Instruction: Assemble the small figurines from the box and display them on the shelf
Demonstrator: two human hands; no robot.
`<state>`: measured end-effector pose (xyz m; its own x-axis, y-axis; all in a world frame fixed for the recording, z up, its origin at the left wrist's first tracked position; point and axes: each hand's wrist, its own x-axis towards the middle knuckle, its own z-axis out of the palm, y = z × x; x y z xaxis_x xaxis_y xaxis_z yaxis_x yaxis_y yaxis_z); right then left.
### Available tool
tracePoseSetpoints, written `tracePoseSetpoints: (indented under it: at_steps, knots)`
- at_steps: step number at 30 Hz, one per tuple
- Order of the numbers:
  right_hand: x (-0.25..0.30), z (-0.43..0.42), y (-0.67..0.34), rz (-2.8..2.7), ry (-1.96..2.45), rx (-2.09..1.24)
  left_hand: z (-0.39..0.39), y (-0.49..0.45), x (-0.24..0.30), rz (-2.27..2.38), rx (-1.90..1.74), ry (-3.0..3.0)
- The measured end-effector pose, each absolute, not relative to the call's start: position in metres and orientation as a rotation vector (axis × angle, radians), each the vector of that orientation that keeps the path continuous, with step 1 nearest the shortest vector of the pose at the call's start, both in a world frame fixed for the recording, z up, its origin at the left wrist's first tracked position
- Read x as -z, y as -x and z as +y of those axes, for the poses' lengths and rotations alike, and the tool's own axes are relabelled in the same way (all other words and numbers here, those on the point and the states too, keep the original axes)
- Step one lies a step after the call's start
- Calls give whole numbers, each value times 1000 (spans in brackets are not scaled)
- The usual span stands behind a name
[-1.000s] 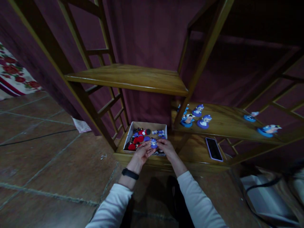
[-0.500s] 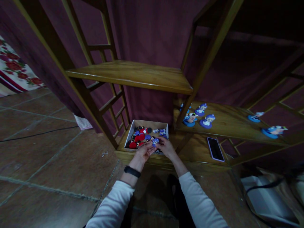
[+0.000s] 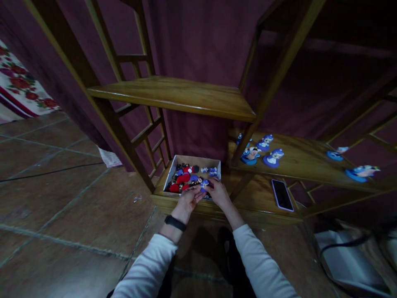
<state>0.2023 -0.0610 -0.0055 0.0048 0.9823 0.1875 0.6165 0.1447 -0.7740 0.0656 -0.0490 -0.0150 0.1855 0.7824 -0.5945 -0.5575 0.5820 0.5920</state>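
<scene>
A shallow cardboard box [image 3: 173, 167] sits on the bottom wooden shelf, holding several small red, blue and black figurines. Both my hands meet at its near edge. My left hand [image 3: 188, 198] and my right hand [image 3: 217, 193] are closed together on one small blue figurine [image 3: 204, 185] between their fingertips. A black band is on my left wrist.
Several blue figurines [image 3: 263, 150] stand on the middle shelf [image 3: 297, 163] to the right, two more [image 3: 361, 170] farther right. A phone [image 3: 281, 194] lies flat on the bottom shelf. An upper shelf [image 3: 173, 95] overhangs the box. Tiled floor lies left; a bag [image 3: 347, 252] sits at lower right.
My hands and the blue figurine have stayed together at the box's near edge, barely shifting. The view has tilted slightly upward and rightward.
</scene>
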Motion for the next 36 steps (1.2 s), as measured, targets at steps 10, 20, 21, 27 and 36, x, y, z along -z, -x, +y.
tracePoseSetpoints:
  at_steps: [10, 20, 21, 27, 36]
  knots:
    - [5, -63, -197, -1723, 1615, -586, -52, -69, 14, 1014, -981, -243]
    - [4, -59, -198, -1594, 1646, -667, -53, -70, 6, 996, -1010, -314]
    - [5, -58, -199, -1583, 1645, -675, -53, -70, 5, 987, -1005, -333]
    - [12, -55, -199, -1534, 1599, -730, -58, -74, 2, 1011, -1068, -475]
    - [14, -58, -190, -1442, 1541, -837, -63, -67, -5, 1016, -1107, -576]
